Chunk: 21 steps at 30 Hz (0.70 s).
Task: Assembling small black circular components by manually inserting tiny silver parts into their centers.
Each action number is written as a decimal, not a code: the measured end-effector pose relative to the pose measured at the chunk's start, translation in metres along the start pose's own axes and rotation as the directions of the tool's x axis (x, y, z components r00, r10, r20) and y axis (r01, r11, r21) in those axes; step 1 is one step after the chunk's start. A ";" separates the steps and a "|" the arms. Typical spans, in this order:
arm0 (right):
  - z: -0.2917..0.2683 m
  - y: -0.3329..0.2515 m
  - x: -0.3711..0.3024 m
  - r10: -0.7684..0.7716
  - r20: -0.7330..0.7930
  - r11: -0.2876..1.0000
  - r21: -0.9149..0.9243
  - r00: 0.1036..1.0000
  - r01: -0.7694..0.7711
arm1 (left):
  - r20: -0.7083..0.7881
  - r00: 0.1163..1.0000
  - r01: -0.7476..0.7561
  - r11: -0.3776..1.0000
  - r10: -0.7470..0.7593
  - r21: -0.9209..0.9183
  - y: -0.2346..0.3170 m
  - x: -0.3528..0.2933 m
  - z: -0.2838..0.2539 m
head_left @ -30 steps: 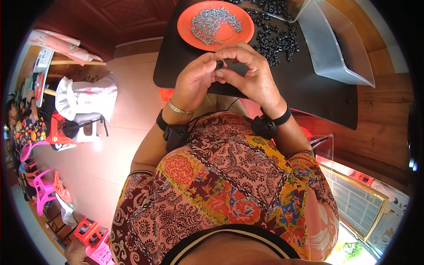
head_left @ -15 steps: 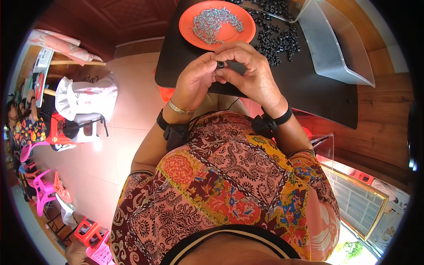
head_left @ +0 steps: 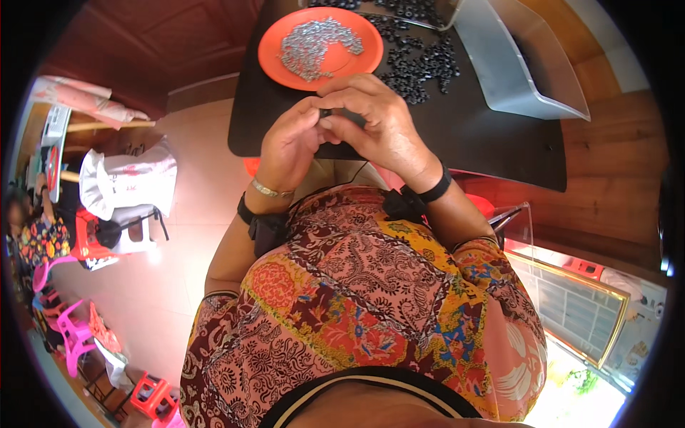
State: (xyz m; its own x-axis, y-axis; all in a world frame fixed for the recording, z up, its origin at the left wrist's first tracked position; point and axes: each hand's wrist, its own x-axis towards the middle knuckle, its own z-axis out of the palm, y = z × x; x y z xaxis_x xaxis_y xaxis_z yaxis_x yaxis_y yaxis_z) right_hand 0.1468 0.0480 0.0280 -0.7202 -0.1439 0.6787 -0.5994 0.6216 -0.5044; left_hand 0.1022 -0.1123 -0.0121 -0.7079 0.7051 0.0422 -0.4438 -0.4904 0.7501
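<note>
A small black plastic piece (head_left: 325, 113) sits between my two hands just above the near edge of the black table. My left hand (head_left: 285, 146) is closed, its thumb and fingertips pinching the piece from the left. From the other side, the thumb and index finger of my right hand (head_left: 389, 132) close on the same piece; its remaining fingers arch over. Some fingertips are hidden behind the hands. Just beyond them lies an orange plate (head_left: 349, 66) holding a heap of small silvery metal parts (head_left: 310, 43), perhaps screws. Many loose black pieces (head_left: 421, 75) lie right of the plate.
A translucent plastic bin (head_left: 492, 64) stands on the right of the black table (head_left: 499, 146), with another clear container (head_left: 446, 18) at the far side. On the left are a white sack (head_left: 132, 178), plastic stools and a person in a flowered top (head_left: 43, 228).
The whole view has shifted, so table, plate and hands appear farther left. Both hands keep their pinch on the black piece, with little visible change in the fingers.
</note>
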 end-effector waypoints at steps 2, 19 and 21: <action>0.001 0.004 -0.003 0.022 0.000 0.999 0.034 1.000 -0.022 | -0.008 1.000 0.014 1.000 -0.014 0.009 0.000 0.003 -0.001; -0.028 0.025 0.032 0.060 0.172 0.997 -0.052 0.983 -0.052 | -0.079 0.995 -0.068 0.998 0.068 0.003 0.008 0.010 -0.030; -0.027 0.045 0.046 0.120 0.257 0.985 -0.153 0.959 -0.082 | -0.096 0.992 -0.092 0.991 0.083 -0.098 0.006 0.010 -0.043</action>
State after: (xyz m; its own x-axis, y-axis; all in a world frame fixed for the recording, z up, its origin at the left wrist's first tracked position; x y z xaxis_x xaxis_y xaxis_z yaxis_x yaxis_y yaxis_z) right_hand 0.0965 0.0903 0.0511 -0.8523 -0.2609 0.4533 -0.4777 0.7415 -0.4712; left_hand 0.0686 -0.1306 -0.0355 -0.7917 0.6096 0.0402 -0.4283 -0.6007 0.6750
